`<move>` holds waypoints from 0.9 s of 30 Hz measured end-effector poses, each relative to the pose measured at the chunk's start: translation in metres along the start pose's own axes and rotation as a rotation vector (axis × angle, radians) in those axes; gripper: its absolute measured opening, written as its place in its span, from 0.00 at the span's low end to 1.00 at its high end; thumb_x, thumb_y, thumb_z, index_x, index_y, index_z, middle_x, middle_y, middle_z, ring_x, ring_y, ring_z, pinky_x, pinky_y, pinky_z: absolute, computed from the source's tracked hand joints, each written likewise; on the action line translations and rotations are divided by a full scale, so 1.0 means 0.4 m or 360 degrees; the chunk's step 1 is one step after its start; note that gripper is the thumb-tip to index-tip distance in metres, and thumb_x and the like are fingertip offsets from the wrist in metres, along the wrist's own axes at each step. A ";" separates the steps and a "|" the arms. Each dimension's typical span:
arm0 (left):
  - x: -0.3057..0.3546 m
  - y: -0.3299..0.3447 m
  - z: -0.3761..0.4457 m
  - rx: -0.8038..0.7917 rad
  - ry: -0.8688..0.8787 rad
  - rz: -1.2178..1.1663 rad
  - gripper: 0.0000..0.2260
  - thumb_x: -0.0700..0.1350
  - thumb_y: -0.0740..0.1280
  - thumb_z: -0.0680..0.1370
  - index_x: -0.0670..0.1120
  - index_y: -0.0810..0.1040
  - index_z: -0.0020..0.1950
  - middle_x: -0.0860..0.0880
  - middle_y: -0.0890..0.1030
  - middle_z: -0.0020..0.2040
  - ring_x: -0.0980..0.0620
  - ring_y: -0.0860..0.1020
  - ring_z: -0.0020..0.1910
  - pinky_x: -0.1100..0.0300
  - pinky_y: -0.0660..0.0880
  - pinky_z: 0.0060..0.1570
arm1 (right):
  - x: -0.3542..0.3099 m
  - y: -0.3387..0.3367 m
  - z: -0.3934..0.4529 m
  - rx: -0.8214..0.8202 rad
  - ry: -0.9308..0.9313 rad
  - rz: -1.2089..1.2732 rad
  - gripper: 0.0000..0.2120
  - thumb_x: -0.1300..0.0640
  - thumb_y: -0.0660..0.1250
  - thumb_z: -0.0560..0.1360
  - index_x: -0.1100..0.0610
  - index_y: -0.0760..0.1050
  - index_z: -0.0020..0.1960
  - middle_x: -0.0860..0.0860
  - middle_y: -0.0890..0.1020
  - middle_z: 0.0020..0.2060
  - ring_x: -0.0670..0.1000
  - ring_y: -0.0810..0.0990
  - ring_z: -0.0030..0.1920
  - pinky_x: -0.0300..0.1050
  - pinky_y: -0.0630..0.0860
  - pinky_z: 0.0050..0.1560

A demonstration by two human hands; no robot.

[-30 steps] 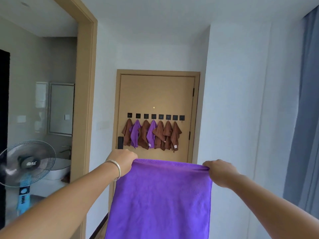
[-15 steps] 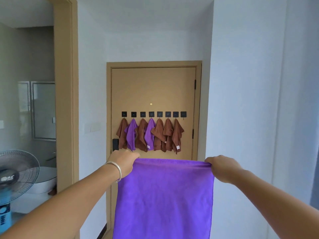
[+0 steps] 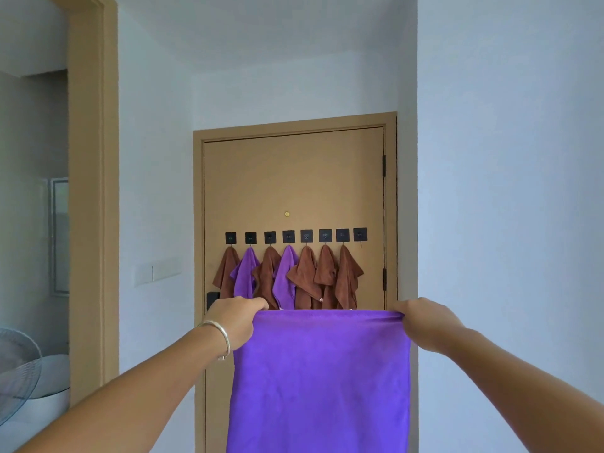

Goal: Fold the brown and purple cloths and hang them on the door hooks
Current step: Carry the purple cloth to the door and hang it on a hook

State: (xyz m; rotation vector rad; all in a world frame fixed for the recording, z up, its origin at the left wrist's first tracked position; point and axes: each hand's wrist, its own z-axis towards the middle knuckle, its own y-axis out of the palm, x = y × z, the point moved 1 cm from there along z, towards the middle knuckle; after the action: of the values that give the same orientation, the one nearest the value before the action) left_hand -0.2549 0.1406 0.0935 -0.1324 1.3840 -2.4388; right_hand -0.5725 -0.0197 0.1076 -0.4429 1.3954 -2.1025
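1. While the left hand and right hand each pinch a top corner, the soft purple microfibre cloth hangs flat at lower centre.
2. Bring both corners together evenly to fold it.
3. Aim for the bare black square hook, rightmost on the tan door.

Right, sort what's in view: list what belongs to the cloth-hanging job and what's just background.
Part of the job:
- purple cloth, held up by left hand and right hand
- row of door hooks, rightmost hook bare
- seven hung cloths

Background:
- fan
- wall switch
- basin
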 end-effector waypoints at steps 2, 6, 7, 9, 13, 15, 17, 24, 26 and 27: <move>-0.003 0.039 0.050 -0.0027 -0.0010 -0.0031 0.19 0.39 0.55 0.78 0.60 0.72 0.62 0.53 0.81 0.49 0.50 0.79 0.44 0.58 0.79 0.46 | 0.018 0.024 0.055 0.0022 -0.0010 0.0001 0.17 0.66 0.50 0.73 0.45 0.64 0.36 0.43 0.70 0.33 0.51 0.74 0.40 0.39 0.65 0.32; -0.006 0.113 0.171 -0.0022 -0.0002 -0.0081 0.18 0.40 0.56 0.79 0.60 0.73 0.62 0.54 0.81 0.48 0.52 0.79 0.44 0.61 0.78 0.46 | 0.051 0.068 0.175 0.0074 -0.0006 0.0010 0.17 0.66 0.50 0.75 0.46 0.64 0.35 0.43 0.70 0.32 0.46 0.71 0.35 0.36 0.62 0.29; -0.007 0.126 0.198 -0.0019 0.0003 -0.0094 0.18 0.40 0.56 0.79 0.60 0.73 0.62 0.55 0.81 0.48 0.52 0.79 0.44 0.61 0.77 0.46 | 0.057 0.076 0.201 0.0080 -0.0006 0.0011 0.17 0.66 0.50 0.75 0.46 0.65 0.35 0.43 0.70 0.32 0.46 0.71 0.35 0.36 0.62 0.29; -0.013 0.162 0.260 -0.0029 0.0031 -0.0104 0.19 0.39 0.55 0.78 0.60 0.73 0.62 0.55 0.81 0.47 0.52 0.78 0.43 0.61 0.77 0.45 | 0.073 0.100 0.263 0.0083 -0.0003 0.0004 0.17 0.66 0.50 0.74 0.46 0.67 0.38 0.43 0.71 0.32 0.45 0.72 0.35 0.36 0.63 0.30; -0.037 0.234 0.399 -0.0039 0.0088 -0.0235 0.21 0.37 0.55 0.78 0.60 0.74 0.62 0.55 0.80 0.48 0.53 0.77 0.44 0.61 0.77 0.45 | 0.105 0.150 0.394 0.0106 0.0032 0.0005 0.17 0.66 0.51 0.73 0.45 0.68 0.39 0.44 0.73 0.35 0.47 0.73 0.37 0.36 0.65 0.31; -0.053 0.273 0.474 -0.0074 0.0111 -0.0377 0.23 0.35 0.55 0.78 0.60 0.75 0.61 0.55 0.80 0.49 0.53 0.78 0.46 0.59 0.78 0.47 | 0.115 0.177 0.465 0.0127 0.0035 0.0005 0.18 0.66 0.52 0.75 0.44 0.69 0.41 0.45 0.75 0.37 0.46 0.73 0.37 0.34 0.64 0.30; -0.074 0.304 0.546 -0.0100 0.0124 -0.0521 0.25 0.33 0.53 0.77 0.61 0.76 0.58 0.56 0.81 0.49 0.55 0.78 0.45 0.57 0.79 0.46 | 0.124 0.203 0.532 0.0146 0.0023 0.0005 0.18 0.66 0.52 0.76 0.44 0.71 0.43 0.45 0.76 0.39 0.46 0.75 0.39 0.33 0.64 0.31; -0.130 0.446 0.837 -0.0004 0.0207 -0.0926 0.23 0.33 0.54 0.76 0.61 0.77 0.49 0.61 0.81 0.45 0.60 0.78 0.45 0.62 0.77 0.44 | 0.180 0.285 0.796 0.0266 0.0092 0.0050 0.25 0.68 0.51 0.74 0.45 0.80 0.50 0.44 0.79 0.42 0.48 0.77 0.43 0.36 0.73 0.39; -0.133 0.490 0.909 0.0044 0.0225 -0.0990 0.22 0.34 0.54 0.77 0.61 0.76 0.51 0.60 0.81 0.45 0.59 0.78 0.46 0.60 0.77 0.48 | 0.194 0.306 0.860 0.0291 0.0128 0.0089 0.26 0.69 0.50 0.72 0.45 0.79 0.49 0.44 0.79 0.42 0.49 0.77 0.44 0.38 0.73 0.39; -0.131 0.507 0.935 0.0070 0.0232 -0.1001 0.20 0.36 0.55 0.77 0.62 0.75 0.51 0.60 0.81 0.45 0.59 0.78 0.45 0.60 0.77 0.48 | 0.200 0.313 0.884 0.0296 0.0155 0.0120 0.26 0.69 0.50 0.72 0.44 0.79 0.50 0.45 0.78 0.43 0.49 0.77 0.45 0.39 0.73 0.39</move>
State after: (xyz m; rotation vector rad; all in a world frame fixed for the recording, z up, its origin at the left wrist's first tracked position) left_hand -0.0667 -0.2436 0.1212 -0.4476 1.5218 -3.0345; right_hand -0.4029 -0.3628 0.1315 -0.2125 1.2345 -2.1922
